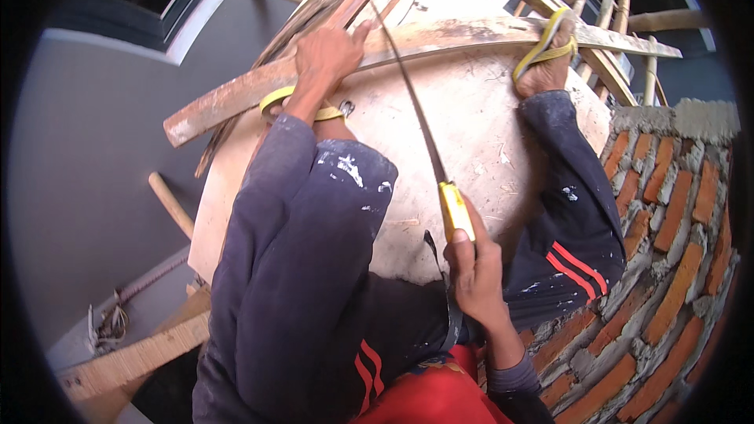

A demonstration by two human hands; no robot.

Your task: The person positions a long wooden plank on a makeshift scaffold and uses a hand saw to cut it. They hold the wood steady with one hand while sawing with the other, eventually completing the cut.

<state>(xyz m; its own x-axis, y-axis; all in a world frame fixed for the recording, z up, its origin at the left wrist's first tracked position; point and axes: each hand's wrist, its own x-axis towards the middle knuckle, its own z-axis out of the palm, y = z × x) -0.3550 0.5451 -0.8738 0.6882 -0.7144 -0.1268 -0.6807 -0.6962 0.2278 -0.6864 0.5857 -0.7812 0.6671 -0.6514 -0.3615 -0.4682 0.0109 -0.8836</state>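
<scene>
Pale board (pixel 463 110): beneath both hands, stretching between them.
Brick wall (pixel 664 267): right of the right hand (pixel 477 271).
Wooden beam (pixel 448 34): under the left hand (pixel 328 55), running out to both sides of it.
Saw (pixel 437 161): reaching forward from the right hand, its blade passing just right of the left thumb.
Left hand: resting on the beam, thumb stretched toward the blade; fingertips hidden, so I cannot tell their spread.
Right hand: closed around the saw's yellow handle.

A grey wall (pixel 86 157) stands left, bare brickwork (pixel 673 212) right.
</scene>
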